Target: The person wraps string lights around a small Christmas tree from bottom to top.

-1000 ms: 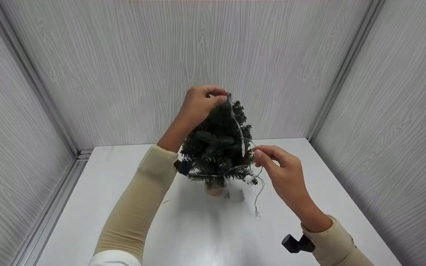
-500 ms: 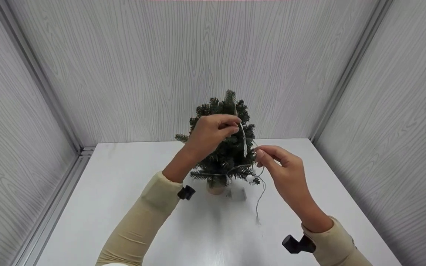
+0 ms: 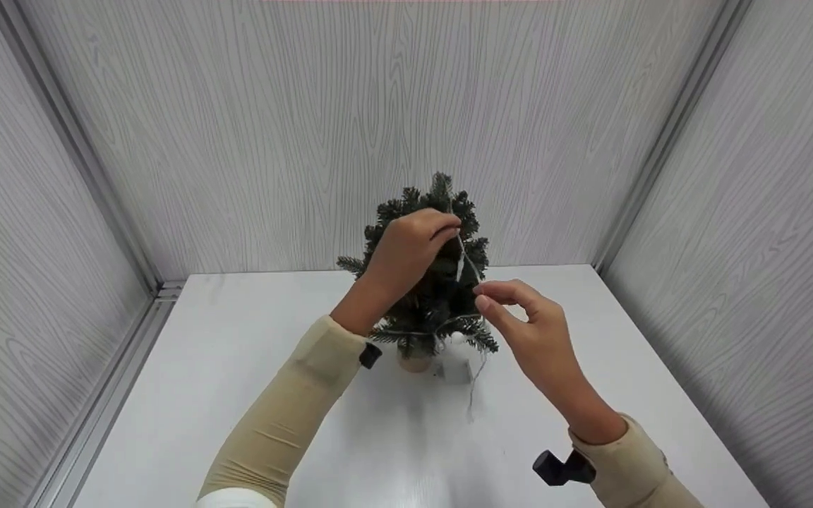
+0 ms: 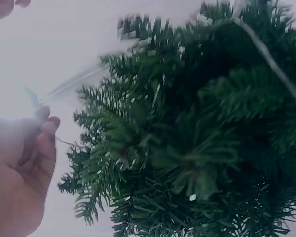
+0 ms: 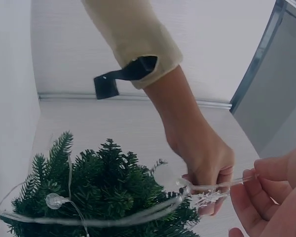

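A small artificial Christmas tree stands upright, a clear strand of string lights draped over its right side. My left hand, in front of the upper tree, pinches the strand between thumb and fingers. Lower on the right, my right hand pinches the strand at the tree's edge. In the right wrist view a snowflake ornament sits on the wire by my left fingers, beside a white ball. Fingers of my right hand hold the wire there. The left palm side is hidden in the head view.
The tree's light base rests on a white table. Next to it lies a pale, clear box. A loose wire end hangs below the right branches. Grey wood-grain walls enclose the back and sides.
My left hand has come down from the treetop along the strand, then risen slightly. My right hand has shifted a little left, and the hanging wire end swung left with it.
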The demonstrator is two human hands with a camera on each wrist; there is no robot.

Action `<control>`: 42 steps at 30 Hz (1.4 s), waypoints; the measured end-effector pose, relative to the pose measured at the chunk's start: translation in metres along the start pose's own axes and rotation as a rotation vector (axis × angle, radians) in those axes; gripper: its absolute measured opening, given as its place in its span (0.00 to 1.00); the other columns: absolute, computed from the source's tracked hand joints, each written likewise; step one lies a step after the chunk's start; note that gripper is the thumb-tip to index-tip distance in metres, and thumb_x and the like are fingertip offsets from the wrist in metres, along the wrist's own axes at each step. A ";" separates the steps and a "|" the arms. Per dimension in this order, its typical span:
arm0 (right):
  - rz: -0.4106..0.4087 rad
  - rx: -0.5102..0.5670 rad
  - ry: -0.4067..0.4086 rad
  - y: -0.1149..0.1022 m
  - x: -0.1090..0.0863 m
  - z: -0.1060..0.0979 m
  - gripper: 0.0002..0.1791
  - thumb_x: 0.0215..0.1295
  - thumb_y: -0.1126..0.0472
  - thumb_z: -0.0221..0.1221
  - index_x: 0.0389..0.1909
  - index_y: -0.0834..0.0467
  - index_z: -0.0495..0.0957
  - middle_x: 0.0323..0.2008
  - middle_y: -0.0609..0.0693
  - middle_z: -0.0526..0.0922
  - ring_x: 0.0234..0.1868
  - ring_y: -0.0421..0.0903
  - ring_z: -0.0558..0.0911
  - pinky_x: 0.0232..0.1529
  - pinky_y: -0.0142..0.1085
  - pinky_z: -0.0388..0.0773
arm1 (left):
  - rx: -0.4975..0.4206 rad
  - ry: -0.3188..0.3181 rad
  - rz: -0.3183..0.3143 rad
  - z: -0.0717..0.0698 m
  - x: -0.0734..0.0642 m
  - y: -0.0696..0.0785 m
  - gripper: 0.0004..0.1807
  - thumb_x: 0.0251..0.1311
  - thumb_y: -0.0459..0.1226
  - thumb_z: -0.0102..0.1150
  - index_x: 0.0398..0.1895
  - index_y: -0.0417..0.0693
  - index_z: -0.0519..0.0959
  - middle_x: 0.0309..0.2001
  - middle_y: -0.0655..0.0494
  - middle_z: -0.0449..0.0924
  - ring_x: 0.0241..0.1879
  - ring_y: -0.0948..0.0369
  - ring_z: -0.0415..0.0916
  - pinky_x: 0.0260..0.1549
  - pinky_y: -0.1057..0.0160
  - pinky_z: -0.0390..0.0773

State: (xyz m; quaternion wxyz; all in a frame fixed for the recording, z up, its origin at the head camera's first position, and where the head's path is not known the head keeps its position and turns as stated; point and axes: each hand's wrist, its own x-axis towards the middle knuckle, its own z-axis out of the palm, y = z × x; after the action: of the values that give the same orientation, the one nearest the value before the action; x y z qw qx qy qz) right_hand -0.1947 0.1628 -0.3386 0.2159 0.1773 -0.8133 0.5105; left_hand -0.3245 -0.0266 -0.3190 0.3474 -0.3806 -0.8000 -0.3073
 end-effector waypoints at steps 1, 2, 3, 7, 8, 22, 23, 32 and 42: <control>0.006 -0.003 -0.005 0.001 0.001 0.001 0.09 0.69 0.60 0.65 0.47 0.56 0.86 0.43 0.46 0.87 0.47 0.39 0.81 0.49 0.30 0.76 | 0.020 0.027 0.016 -0.002 0.003 -0.002 0.11 0.73 0.36 0.57 0.47 0.40 0.86 0.44 0.49 0.88 0.46 0.57 0.85 0.48 0.61 0.82; 0.018 0.000 -0.013 0.002 0.001 0.002 0.09 0.69 0.60 0.65 0.47 0.56 0.86 0.44 0.46 0.87 0.47 0.39 0.80 0.49 0.30 0.76 | 0.038 0.055 0.029 -0.003 0.007 -0.005 0.11 0.73 0.36 0.56 0.47 0.40 0.86 0.43 0.49 0.88 0.45 0.56 0.85 0.47 0.61 0.83; 0.032 0.006 -0.019 0.003 0.002 0.002 0.09 0.69 0.59 0.65 0.47 0.55 0.86 0.43 0.46 0.87 0.47 0.39 0.80 0.49 0.30 0.76 | 0.056 0.083 0.039 -0.005 0.011 -0.008 0.11 0.73 0.35 0.56 0.46 0.39 0.86 0.43 0.48 0.88 0.44 0.56 0.85 0.47 0.61 0.83; 0.095 0.052 -0.050 0.008 0.003 0.003 0.09 0.69 0.59 0.65 0.47 0.55 0.86 0.43 0.46 0.86 0.47 0.41 0.80 0.47 0.31 0.77 | 0.086 0.139 0.040 -0.010 0.027 -0.015 0.12 0.74 0.35 0.54 0.45 0.39 0.86 0.43 0.47 0.88 0.46 0.55 0.86 0.48 0.61 0.83; 0.103 0.063 -0.056 0.008 0.002 0.003 0.09 0.69 0.59 0.65 0.47 0.55 0.86 0.43 0.47 0.86 0.47 0.41 0.80 0.47 0.31 0.77 | 0.087 0.143 0.031 -0.011 0.030 -0.016 0.12 0.74 0.35 0.54 0.46 0.39 0.86 0.44 0.47 0.88 0.47 0.55 0.86 0.48 0.60 0.83; 0.110 0.162 -0.119 0.008 -0.003 0.004 0.14 0.69 0.61 0.65 0.53 0.59 0.84 0.46 0.51 0.85 0.44 0.43 0.82 0.45 0.30 0.80 | 0.100 0.223 -0.092 -0.021 0.063 -0.036 0.13 0.75 0.36 0.53 0.50 0.38 0.85 0.47 0.45 0.86 0.47 0.54 0.85 0.48 0.59 0.82; 0.117 0.175 -0.131 0.008 -0.003 0.004 0.14 0.69 0.62 0.65 0.53 0.60 0.83 0.47 0.51 0.85 0.45 0.43 0.82 0.45 0.30 0.79 | 0.104 0.222 -0.106 -0.021 0.064 -0.039 0.13 0.75 0.36 0.53 0.50 0.38 0.85 0.47 0.46 0.87 0.47 0.54 0.85 0.48 0.59 0.82; 0.106 0.134 -0.227 0.011 -0.002 0.005 0.17 0.70 0.61 0.63 0.57 0.56 0.82 0.45 0.56 0.83 0.46 0.43 0.80 0.44 0.32 0.76 | 0.106 0.190 -0.210 -0.018 0.065 -0.064 0.13 0.75 0.36 0.53 0.50 0.40 0.85 0.47 0.46 0.86 0.47 0.54 0.84 0.49 0.58 0.81; 0.142 0.199 -0.248 0.011 -0.004 0.001 0.18 0.69 0.61 0.64 0.57 0.60 0.82 0.48 0.59 0.85 0.46 0.42 0.84 0.46 0.32 0.82 | 0.097 0.179 -0.309 -0.020 0.057 -0.083 0.12 0.74 0.36 0.54 0.49 0.40 0.85 0.48 0.46 0.86 0.49 0.54 0.84 0.51 0.59 0.81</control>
State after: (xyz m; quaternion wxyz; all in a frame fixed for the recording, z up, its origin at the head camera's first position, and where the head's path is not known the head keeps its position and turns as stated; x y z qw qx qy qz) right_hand -0.1969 0.1669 -0.3500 0.0586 0.2015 -0.7896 0.5767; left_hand -0.4135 -0.0624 -0.2814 0.3838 -0.2069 -0.8286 -0.3510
